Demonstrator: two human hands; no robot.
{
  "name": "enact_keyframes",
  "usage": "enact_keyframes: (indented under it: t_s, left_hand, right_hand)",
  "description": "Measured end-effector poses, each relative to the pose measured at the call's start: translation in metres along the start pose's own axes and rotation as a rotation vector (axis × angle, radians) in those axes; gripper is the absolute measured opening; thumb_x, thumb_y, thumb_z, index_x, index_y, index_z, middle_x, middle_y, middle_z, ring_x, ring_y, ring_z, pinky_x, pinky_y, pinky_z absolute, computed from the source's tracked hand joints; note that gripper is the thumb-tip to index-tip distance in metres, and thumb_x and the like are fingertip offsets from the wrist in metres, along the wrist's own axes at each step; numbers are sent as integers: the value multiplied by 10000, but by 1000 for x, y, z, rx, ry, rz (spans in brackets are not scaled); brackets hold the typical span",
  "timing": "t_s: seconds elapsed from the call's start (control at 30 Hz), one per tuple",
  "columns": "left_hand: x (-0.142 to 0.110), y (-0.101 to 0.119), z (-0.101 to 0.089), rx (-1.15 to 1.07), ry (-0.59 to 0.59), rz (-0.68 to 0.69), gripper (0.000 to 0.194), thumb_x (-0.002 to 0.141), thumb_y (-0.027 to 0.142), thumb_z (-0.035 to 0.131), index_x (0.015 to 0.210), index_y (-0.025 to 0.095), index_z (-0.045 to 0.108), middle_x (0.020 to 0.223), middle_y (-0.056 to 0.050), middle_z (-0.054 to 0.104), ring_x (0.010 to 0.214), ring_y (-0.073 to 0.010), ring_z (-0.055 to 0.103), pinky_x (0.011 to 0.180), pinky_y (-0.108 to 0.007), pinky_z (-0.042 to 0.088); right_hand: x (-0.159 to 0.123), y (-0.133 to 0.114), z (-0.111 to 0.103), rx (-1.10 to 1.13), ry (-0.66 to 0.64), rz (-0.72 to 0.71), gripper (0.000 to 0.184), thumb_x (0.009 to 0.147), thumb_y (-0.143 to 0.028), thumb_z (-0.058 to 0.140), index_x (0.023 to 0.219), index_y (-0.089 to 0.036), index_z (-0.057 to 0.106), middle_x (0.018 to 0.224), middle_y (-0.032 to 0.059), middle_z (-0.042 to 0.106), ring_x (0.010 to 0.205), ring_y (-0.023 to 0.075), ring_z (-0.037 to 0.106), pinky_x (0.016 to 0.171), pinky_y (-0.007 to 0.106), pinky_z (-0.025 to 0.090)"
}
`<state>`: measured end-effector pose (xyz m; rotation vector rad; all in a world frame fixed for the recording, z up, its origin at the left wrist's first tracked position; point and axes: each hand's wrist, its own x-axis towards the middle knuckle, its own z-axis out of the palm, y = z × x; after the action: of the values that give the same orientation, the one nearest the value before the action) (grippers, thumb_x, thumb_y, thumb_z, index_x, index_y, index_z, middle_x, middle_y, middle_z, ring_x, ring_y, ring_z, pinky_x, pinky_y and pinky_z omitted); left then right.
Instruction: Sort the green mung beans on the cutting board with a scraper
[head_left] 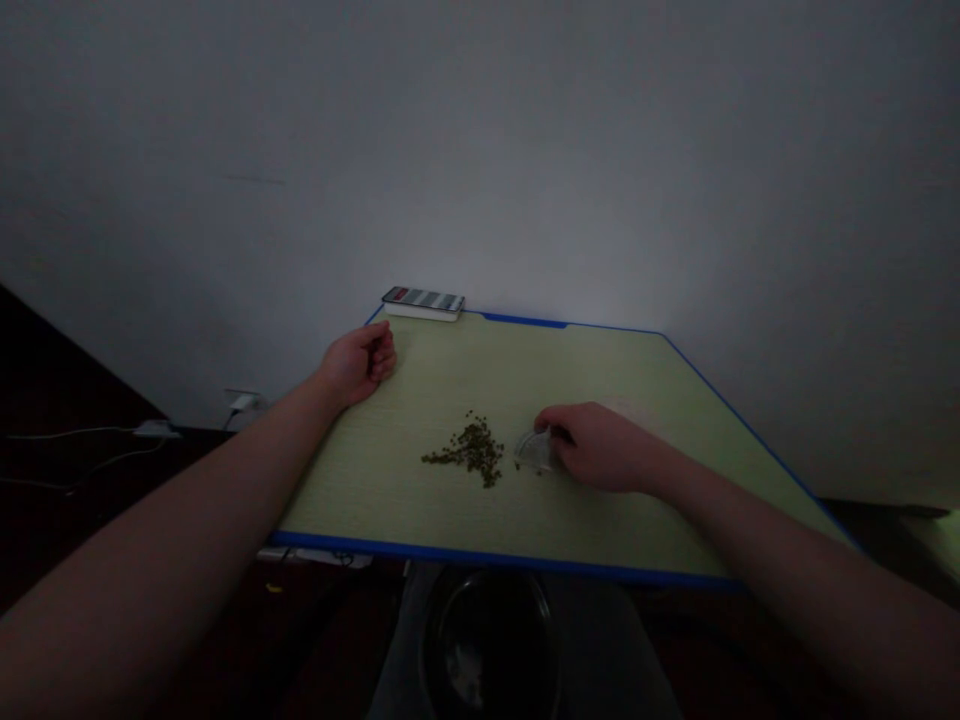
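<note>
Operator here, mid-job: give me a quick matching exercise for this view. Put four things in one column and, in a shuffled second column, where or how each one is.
Things:
1. left hand
2. right hand
3. heap of small dark seeds
4. white box with striped top

Places and states:
A. Over a clear plastic piece, fingers on it
B. At the far edge of the pale green tabletop
C. Mid-table, just left of the clear piece
D. Curled, resting on the tabletop near the far left corner

Pairs: 1-D, 2-A, 3-C, 4-B
</note>
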<state>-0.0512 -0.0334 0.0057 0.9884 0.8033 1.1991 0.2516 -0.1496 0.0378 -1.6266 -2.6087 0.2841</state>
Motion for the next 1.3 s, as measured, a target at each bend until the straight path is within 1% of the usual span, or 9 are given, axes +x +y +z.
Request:
enact_keyframes:
  t_s: [0.1,0.23,0.33,0.5,0.67,0.8,0.93,1.07,1.3]
  left_hand:
    - [0,0,1,-1,3,2,235,765,260,474,559,172,405,405,45,310,329,-51,293,329,-202,186]
    - [0,0,1,-11,16,5,227,768,256,471,563,170,419,397,44,308,327,-52,294,327,-202,179]
    - [0,0,1,-9,7,2,234,769,252,467,555,171,419,395,44,310,325,-53,289,330,-204,187]
    - [0,1,2,9,13,7,250,768,258,467,543,173,398,400,44,306,324,-52,296,330,-204,195]
    - [-1,1,2,4,19,-11,246,767,263,464,546,171,408,401,42,307,323,-53,299,324,-204,179]
    - [-1,1,2,0,17,-2,250,767,251,465,537,169,413,399,42,304,325,-52,288,326,-207,179]
    - [-1,1,2,-6,18,0,244,762,249,471,537,168,423,400,41,305,328,-52,282,326,-208,176]
    - [-1,1,2,-6,11,-3,239,755,248,479,537,166,424,402,41,303,328,-53,292,324,-206,170]
    - [-1,1,2,-10,18,-10,234,761,255,473,550,166,427,403,41,303,326,-52,289,322,-200,171]
  right_hand:
    - [-3,-7,2,6,14,-2,336,768,-138,417,1022,-162,637,941,89,678,788,184,601,694,283,404]
    - [-6,-14,4,31,3,-25,330,769,-130,418,1013,-170,635,901,80,681,764,176,599,653,270,398]
    - [-7,-17,5,47,4,-33,319,768,-122,419,996,-174,636,894,77,676,766,172,594,651,266,395]
    - [-5,-17,7,63,-6,-39,305,780,-125,423,993,-173,635,911,83,674,789,171,595,677,267,400]
    - [-3,-15,7,65,14,-21,312,783,-131,419,1011,-172,628,933,86,672,821,184,602,711,280,411]
    - [0,-16,7,75,23,-54,311,787,-137,416,1014,-168,626,932,84,672,816,183,600,709,277,417]
    - [1,-16,6,99,11,-94,330,780,-124,418,1037,-175,620,990,83,664,862,182,596,753,279,416]
    - [-3,-17,5,112,-19,-95,328,782,-122,413,1022,-190,626,966,75,670,836,175,600,735,272,422]
    - [-12,-20,5,151,-10,-86,315,790,-113,409,1004,-192,627,933,68,671,805,165,598,704,256,419]
